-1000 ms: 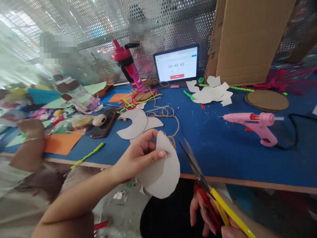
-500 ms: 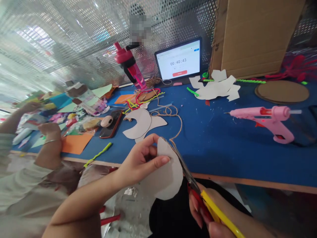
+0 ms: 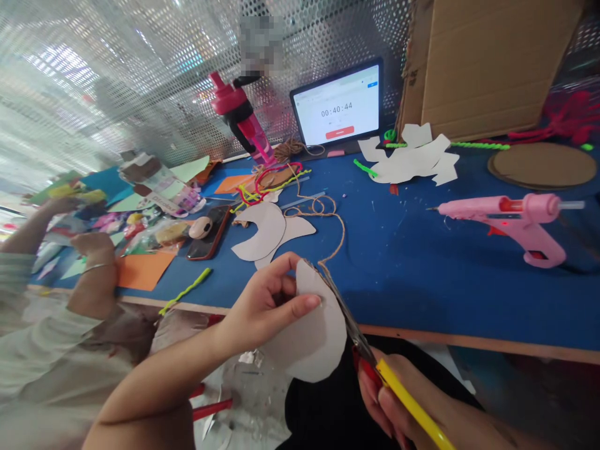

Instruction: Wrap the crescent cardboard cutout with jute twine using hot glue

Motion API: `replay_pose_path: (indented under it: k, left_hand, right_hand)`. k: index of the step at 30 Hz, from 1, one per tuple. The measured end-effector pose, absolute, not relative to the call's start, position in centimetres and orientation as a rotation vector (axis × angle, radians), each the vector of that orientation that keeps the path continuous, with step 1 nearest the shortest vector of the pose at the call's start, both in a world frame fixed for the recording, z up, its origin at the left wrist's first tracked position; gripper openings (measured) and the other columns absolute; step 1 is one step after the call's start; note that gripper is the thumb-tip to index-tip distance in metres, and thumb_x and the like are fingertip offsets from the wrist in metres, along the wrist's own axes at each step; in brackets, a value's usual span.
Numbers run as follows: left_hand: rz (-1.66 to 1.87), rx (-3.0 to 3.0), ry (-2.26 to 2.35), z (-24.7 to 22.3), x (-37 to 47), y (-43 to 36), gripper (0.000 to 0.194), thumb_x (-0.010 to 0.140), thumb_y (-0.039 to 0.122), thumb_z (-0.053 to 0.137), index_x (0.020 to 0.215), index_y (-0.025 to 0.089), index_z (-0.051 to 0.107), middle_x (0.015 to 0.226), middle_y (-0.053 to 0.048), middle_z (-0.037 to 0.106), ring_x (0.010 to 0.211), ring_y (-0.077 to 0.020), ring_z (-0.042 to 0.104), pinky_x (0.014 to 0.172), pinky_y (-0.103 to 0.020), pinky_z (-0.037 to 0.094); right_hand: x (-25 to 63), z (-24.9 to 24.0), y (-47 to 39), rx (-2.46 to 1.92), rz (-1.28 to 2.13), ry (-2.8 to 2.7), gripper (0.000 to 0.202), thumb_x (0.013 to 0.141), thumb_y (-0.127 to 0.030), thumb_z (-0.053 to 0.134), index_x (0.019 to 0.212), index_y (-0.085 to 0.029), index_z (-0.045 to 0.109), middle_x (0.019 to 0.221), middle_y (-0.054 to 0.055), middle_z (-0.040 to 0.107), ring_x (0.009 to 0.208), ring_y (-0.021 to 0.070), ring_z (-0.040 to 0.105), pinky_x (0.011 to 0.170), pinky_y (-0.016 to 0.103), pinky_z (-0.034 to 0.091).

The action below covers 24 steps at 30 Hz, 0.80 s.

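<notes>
A rounded white paper piece [image 3: 312, 340] is pinched between the thumb and fingers of my left hand [image 3: 276, 300], above my lap at the table's front edge. My right hand [image 3: 387, 394] is closed round the red and yellow handles of the scissors [image 3: 356, 334]. The blades point up and left along the paper's right edge, close together. Brown twine [image 3: 340, 231] runs across the table down to the top of the paper and blades. Just beyond my left hand lie white crescent-like cutouts [image 3: 265, 234].
A pink glue gun [image 3: 525, 219] lies right, cardboard ovals [image 3: 544, 165] behind it. White paper shapes [image 3: 412, 159], a tablet [image 3: 337, 106] and a pink bottle [image 3: 244, 122] stand or lie at the back. Left are a phone [image 3: 210, 234] and another person's hands [image 3: 94, 247].
The scissor handles and my right hand have shifted slightly, and the blades look closer together. The tablet's timer has advanced one second. The view has tilted slightly.
</notes>
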<state>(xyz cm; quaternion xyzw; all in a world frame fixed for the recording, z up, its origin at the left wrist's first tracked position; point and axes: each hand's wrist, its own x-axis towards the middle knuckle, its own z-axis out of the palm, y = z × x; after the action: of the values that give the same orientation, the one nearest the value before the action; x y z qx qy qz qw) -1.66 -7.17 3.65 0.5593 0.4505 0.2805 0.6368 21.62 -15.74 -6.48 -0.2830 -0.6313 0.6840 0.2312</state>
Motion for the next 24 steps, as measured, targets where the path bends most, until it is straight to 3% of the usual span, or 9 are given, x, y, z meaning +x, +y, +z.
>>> replay_pose_path:
  k: [5, 16, 18, 22, 24]
  left_hand:
    - [0.635, 1.266, 1.034, 3.5, -1.8, -7.1, 0.024, 0.087, 0.027, 0.067, 0.092, 0.017, 0.047, 0.064, 0.004, 0.066, 0.046, -0.0032, 0.058, 0.042, -0.007, 0.043]
    - [0.625, 1.282, 1.021, 3.1, -1.6, -6.9, 0.021, 0.088, 0.025, 0.065, 0.093, 0.017, 0.046, 0.060, 0.007, 0.062, 0.043, 0.0003, 0.052, 0.041, -0.003, 0.038]
    - [0.629, 1.285, 1.024, 3.1, -1.6, -6.9, 0.022, 0.088, 0.025, 0.065, 0.093, 0.017, 0.046, 0.059, 0.008, 0.061, 0.042, 0.0010, 0.050, 0.041, -0.003, 0.037]
    - [0.627, 1.244, 1.035, 3.2, -1.6, -6.9, 0.023, 0.088, 0.027, 0.066, 0.093, 0.017, 0.045, 0.060, 0.007, 0.062, 0.043, 0.0007, 0.050, 0.040, -0.003, 0.036]
    - [0.628, 1.222, 1.043, 3.2, -1.5, -6.9, 0.023, 0.088, 0.027, 0.066, 0.093, 0.017, 0.045, 0.062, 0.006, 0.064, 0.043, 0.0000, 0.050, 0.039, -0.004, 0.036]
  right_hand:
    - [21.2, -6.3, -14.1, -0.891, 1.926, -1.667, 0.025, 0.091, -0.048, 0.048, 0.084, -0.024, 0.049, 0.075, -0.001, 0.051, 0.059, 0.0111, 0.044, 0.055, 0.026, 0.043]
    - [20.2, -4.2, -13.7, -0.834, 2.188, -1.439, 0.041, 0.073, -0.063, 0.061, 0.076, -0.026, 0.042, 0.057, -0.005, 0.040, 0.043, 0.0091, 0.037, 0.040, 0.023, 0.032]
    - [20.2, -3.7, -14.0, -0.852, 2.202, -1.352, 0.046, 0.075, -0.070, 0.054, 0.076, -0.025, 0.044, 0.057, -0.004, 0.041, 0.044, 0.0094, 0.039, 0.041, 0.023, 0.035]
    - [20.2, -3.4, -14.6, -0.911, 2.172, -1.246, 0.062, 0.085, -0.077, 0.020, 0.077, -0.024, 0.050, 0.059, -0.002, 0.042, 0.048, 0.0100, 0.045, 0.045, 0.022, 0.041]
    - [20.1, -3.8, -14.7, -0.899, 2.173, -1.275, 0.060, 0.086, -0.076, 0.024, 0.077, -0.024, 0.052, 0.056, -0.003, 0.042, 0.046, 0.0091, 0.044, 0.044, 0.021, 0.040]
